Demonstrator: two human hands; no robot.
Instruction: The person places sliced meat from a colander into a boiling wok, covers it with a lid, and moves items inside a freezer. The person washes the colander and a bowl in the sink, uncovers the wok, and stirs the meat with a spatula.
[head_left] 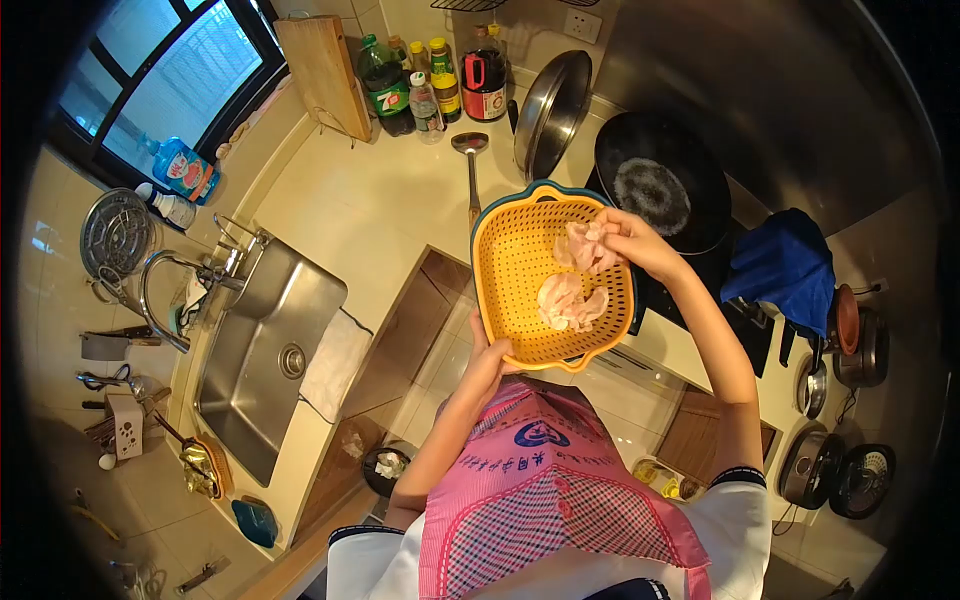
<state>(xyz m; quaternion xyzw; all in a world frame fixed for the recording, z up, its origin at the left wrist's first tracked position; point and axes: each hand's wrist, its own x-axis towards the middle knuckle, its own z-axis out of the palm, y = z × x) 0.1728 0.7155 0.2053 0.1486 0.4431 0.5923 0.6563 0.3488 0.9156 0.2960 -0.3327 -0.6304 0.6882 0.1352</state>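
Note:
A yellow colander (508, 300), nested with a dark teal basin (543, 187) whose rim shows, is held up in front of my apron. My left hand (490, 355) grips its near left corner. Over the right side of the colander, my right hand (637, 245) pinches a piece of pale pink raw meat (585, 248), which looks like chicken. Another raw meat piece (572, 304) lies just below it inside the colander. Behind and to the right, a black wok (652, 190) sits on the stove with a whitish patch in its bottom.
A metal ladle (470, 148) lies on the counter beyond the colander, near a pot lid (553, 115) and several bottles (388, 92). On the left is a steel sink (270, 365) with a cloth (336, 365) over its edge. A blue cloth (785, 268) hangs at right.

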